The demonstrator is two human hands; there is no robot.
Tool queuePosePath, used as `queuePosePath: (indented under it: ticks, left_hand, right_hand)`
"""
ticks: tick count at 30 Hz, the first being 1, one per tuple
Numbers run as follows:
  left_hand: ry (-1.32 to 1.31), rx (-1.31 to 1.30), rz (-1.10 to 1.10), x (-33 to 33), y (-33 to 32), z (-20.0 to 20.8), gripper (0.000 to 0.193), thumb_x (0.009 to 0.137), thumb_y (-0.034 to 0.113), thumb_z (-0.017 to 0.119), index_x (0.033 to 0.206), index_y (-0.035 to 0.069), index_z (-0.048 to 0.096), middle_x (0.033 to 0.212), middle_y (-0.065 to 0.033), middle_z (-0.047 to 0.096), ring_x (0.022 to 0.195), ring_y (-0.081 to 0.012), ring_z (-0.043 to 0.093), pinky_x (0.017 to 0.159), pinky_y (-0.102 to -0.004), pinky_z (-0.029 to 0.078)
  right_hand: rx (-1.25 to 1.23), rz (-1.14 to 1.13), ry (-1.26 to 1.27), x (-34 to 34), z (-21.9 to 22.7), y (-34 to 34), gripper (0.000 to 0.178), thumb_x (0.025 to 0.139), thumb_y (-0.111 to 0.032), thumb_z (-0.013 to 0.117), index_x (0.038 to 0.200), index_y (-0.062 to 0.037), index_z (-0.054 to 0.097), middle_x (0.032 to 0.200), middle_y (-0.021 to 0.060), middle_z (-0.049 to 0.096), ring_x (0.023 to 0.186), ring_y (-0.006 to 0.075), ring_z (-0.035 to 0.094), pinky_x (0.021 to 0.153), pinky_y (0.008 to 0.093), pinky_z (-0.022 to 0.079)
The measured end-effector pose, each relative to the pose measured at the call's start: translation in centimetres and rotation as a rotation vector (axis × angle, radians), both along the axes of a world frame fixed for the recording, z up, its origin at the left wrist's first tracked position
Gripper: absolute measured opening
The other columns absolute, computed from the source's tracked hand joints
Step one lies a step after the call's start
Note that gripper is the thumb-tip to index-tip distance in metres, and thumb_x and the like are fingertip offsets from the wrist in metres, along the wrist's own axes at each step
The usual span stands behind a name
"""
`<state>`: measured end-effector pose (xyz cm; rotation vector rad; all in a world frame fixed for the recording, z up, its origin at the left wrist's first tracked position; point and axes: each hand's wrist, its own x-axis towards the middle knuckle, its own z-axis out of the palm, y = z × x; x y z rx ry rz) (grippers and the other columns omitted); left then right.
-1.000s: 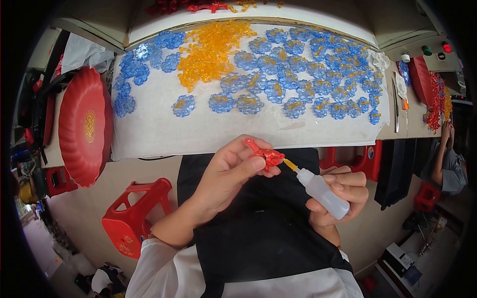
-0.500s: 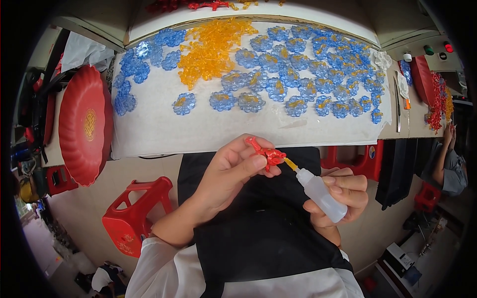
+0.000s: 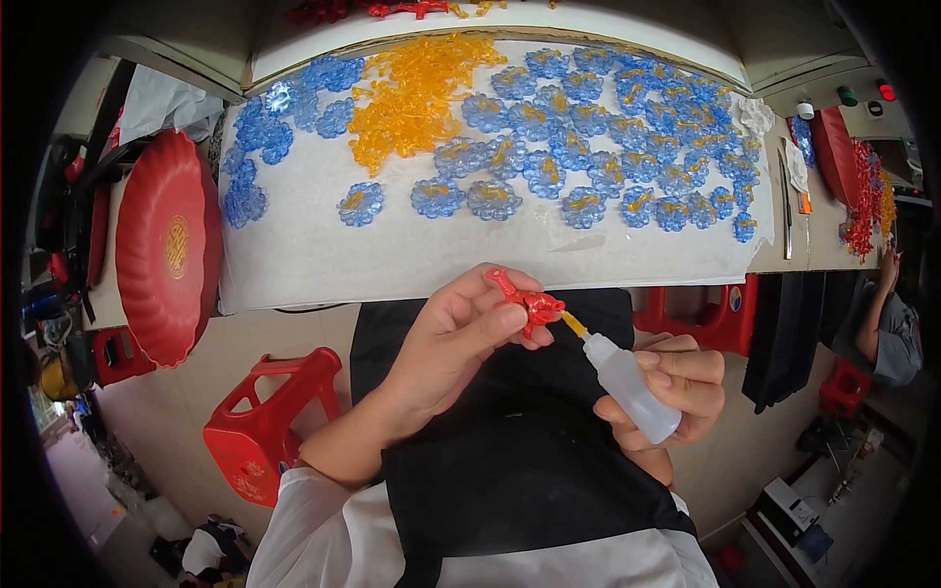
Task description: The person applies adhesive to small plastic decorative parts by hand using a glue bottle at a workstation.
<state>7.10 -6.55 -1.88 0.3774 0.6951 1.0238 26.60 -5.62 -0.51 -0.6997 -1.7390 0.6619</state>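
Between the thumb and fingers of my left hand (image 3: 456, 333) is a small glossy red figurine (image 3: 532, 306), held just off the table's near edge. My right hand (image 3: 676, 382) is closed round a translucent white squeeze bottle (image 3: 630, 388). The bottle's amber nozzle (image 3: 574, 324) points up and left, its tip at the figurine's right end; whether it touches cannot be made out. Beyond my hands, blue translucent flower-shaped pieces (image 3: 437, 198) lie on the white-covered table (image 3: 392, 260), many with yellow bits on top. A heap of orange-yellow translucent pieces (image 3: 407, 108) lies among them.
A large scalloped red tray (image 3: 169, 245) stands at the table's left. Red stools are at lower left (image 3: 265, 426) and under the table at right (image 3: 701, 318). Tweezers (image 3: 785, 211) lie at the right edge. Another person's arm (image 3: 877, 314) shows at far right.
The bottle and my right hand have shifted very slightly left. My left hand and the red figurine stay in place. At far right, the other person's arm has moved a little.
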Motion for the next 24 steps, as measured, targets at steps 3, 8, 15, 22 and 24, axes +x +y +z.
queuePosePath:
  ticks: [3, 8, 15, 22, 24]
  left_hand:
    - [-0.002, -0.002, -0.002, 0.02, 0.02, 0.06, 0.025, 0.089, 0.014, 0.053, 0.111, 0.002, 0.050, 0.102, -0.0107, 0.059, 0.087, -0.0174, 0.059, 0.078, -0.0281, 0.046]
    - [-0.011, 0.009, -0.006, -0.02, 0.00, -0.06, 0.025, 0.089, 0.014, 0.053, 0.111, 0.002, 0.050, 0.102, -0.0106, 0.059, 0.086, -0.0172, 0.059, 0.077, -0.0279, 0.046]
    - [-0.033, -0.012, -0.008, 0.00, 0.05, -0.08, 0.024, 0.089, 0.015, 0.053, 0.110, 0.002, 0.051, 0.101, -0.0102, 0.059, 0.085, -0.0169, 0.059, 0.077, -0.0276, 0.046]
    - [-0.035, -0.027, -0.010, 0.01, 0.03, -0.08, 0.024, 0.089, 0.014, 0.053, 0.111, 0.003, 0.051, 0.101, -0.0095, 0.059, 0.085, -0.0164, 0.059, 0.076, -0.0274, 0.046]
    - [-0.043, -0.019, -0.010, -0.01, 0.05, -0.19, 0.024, 0.089, 0.014, 0.053, 0.111, 0.003, 0.051, 0.101, -0.0094, 0.059, 0.085, -0.0163, 0.059, 0.076, -0.0273, 0.046]
  right_hand:
    - [0.001, 0.006, -0.003, 0.05, -0.03, -0.01, 0.060, 0.052, -0.013, 0.086, 0.101, -0.0073, 0.051, 0.091, 0.0081, 0.053, 0.065, 0.0196, 0.057, 0.054, 0.0272, 0.050]
    - [-0.015, 0.009, -0.011, 0.07, 0.10, -0.23, 0.060, 0.052, -0.012, 0.086, 0.101, -0.0073, 0.053, 0.091, 0.0081, 0.052, 0.068, 0.0199, 0.057, 0.055, 0.0276, 0.050]
    - [-0.007, 0.019, -0.005, 0.15, 0.05, -0.23, 0.060, 0.051, -0.012, 0.087, 0.100, -0.0069, 0.053, 0.091, 0.0084, 0.052, 0.069, 0.0205, 0.057, 0.056, 0.0284, 0.050]
    - [0.010, 0.005, -0.014, 0.07, 0.02, -0.31, 0.060, 0.051, -0.013, 0.087, 0.100, -0.0066, 0.053, 0.091, 0.0089, 0.052, 0.067, 0.0209, 0.057, 0.055, 0.0286, 0.050]
    - [0.009, 0.008, -0.022, 0.01, 0.00, -0.26, 0.060, 0.051, -0.014, 0.087, 0.100, -0.0066, 0.053, 0.091, 0.0090, 0.053, 0.067, 0.0211, 0.057, 0.054, 0.0287, 0.050]
